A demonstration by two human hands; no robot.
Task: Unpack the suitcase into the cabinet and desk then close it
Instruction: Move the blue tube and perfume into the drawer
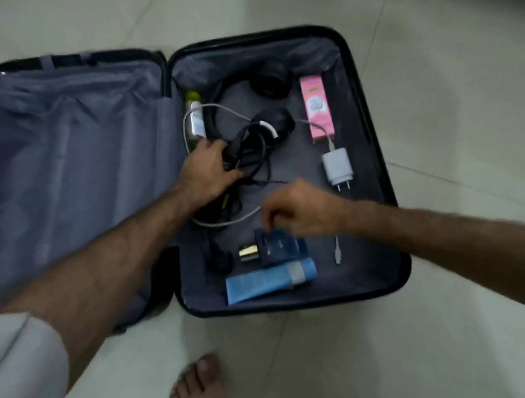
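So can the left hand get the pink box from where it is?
Probably not yet. The left hand is gripping the black cable bundle, and the headphones lie between it and the pink box. Nothing covers the box, though.
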